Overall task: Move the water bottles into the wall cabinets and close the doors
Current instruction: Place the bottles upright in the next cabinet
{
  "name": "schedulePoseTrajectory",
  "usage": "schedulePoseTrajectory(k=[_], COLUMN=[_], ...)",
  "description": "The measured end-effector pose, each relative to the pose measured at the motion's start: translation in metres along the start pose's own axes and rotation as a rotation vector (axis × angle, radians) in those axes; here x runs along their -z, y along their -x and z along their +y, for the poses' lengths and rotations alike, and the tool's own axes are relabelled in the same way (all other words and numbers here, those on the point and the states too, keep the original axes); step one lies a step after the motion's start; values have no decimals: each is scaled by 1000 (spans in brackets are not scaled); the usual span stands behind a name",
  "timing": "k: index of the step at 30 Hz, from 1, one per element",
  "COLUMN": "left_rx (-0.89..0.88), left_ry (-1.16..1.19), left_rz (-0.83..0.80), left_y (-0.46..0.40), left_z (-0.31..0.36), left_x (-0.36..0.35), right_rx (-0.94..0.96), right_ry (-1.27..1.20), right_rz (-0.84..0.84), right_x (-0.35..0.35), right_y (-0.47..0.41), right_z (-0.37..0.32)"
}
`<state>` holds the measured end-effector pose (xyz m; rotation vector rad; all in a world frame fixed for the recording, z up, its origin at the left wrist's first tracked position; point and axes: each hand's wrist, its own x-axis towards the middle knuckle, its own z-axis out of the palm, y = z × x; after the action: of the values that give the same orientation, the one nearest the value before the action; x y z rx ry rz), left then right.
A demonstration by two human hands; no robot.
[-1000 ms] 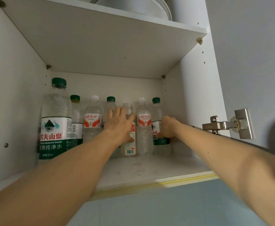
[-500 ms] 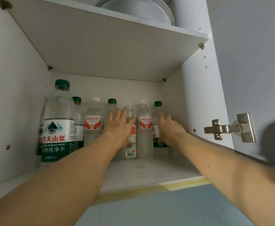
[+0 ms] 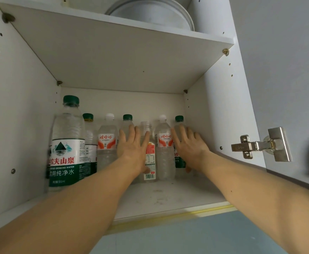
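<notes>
Several water bottles stand in a row at the back of the open wall cabinet's lower shelf. A large green-capped bottle stands nearest at the left. My left hand lies with straight fingers against a green-capped bottle and a clear capless bottle with a red label. My right hand rests flat, fingers spread, against the rightmost green-capped bottle, beside a white-capped bottle. Neither hand grips anything.
A white upper shelf carries a stack of white plates. The cabinet's right wall bears a metal hinge with the open door beyond. Another white-capped bottle stands left of my hands.
My right hand has let go of the rightmost bottle and opened, its fingers now flat against it. My left hand has stayed in place. The view has tilted slightly.
</notes>
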<state>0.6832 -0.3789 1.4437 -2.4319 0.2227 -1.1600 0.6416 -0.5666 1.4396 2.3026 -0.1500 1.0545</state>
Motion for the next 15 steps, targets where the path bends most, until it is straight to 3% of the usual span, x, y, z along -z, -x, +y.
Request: schedulePoseTrajectory(k=[5,10,15], left_rx=[-30,-134,-139], left_ry=[30,301,428], left_rz=[6,172,388], left_y=[2,18,61], left_z=[0,-24,-61], left_x=[0,20,60], right_rx=[-9,-49,-24], right_ry=[-5,-73,-424], right_rz=[11,-23,44], right_x=[-1,11,47], right_y=[0,2,5], right_z=[-1,-2,-10])
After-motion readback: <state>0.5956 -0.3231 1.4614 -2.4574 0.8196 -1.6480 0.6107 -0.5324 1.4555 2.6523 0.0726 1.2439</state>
